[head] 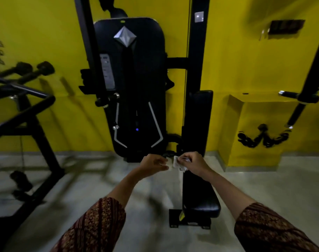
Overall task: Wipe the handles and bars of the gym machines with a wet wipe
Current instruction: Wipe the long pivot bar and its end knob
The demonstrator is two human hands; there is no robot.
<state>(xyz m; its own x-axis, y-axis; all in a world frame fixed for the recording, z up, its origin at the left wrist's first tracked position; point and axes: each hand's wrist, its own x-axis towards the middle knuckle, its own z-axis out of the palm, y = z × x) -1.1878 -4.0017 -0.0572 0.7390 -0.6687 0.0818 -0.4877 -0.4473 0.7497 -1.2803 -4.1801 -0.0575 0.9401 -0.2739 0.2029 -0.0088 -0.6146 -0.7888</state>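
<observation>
Wet wipe: a small, crumpled white piece at mid-scene, in front of the base of the black gym machine. Its lower edge is blurred.
Right hand: fingers curled round the right side of the wipe, pinching it. The fingertips are hidden behind the knuckles.
Left hand: held narrow with the fingers half bent, tips just beside the wipe's left edge. I cannot tell whether they touch or pinch it.
Sleeves: dark red patterned cloth on both forearms, cut off by the lower edge.
Machine: stands against the yellow wall. Its top runs out of view, and its foot is hidden behind the hands.
Seat pad: black, near and right of centre, its far end covered by the right hand.
Bar handle: far right, chrome-capped, on a dark post cut off at the edge.
Chain: a dark, blurred shape below the handle.
Left rack: black frame, smeared, with dumbbells hard to make out.
</observation>
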